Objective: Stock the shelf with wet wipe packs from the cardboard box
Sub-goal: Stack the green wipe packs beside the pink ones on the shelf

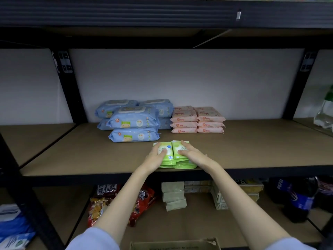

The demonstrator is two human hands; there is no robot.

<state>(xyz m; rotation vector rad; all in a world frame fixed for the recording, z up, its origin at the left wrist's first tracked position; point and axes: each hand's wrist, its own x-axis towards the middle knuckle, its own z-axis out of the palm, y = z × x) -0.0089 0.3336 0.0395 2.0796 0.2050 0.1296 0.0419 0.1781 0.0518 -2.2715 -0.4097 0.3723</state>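
My left hand (pixel 156 158) and right hand (pixel 192 154) lie flat, fingers straight, pressing on two stacks of green wet wipe packs (pixel 172 152) side by side at the front edge of the shelf (pixel 252 150); blue packs (pixel 134 121) and pink packs (pixel 197 120) sit behind; the cardboard box (pixel 175 244) is below.

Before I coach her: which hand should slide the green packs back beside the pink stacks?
Probably the right hand: it rests on the green packs' right side, nearer the pink stacks. The left hand sits farther left.
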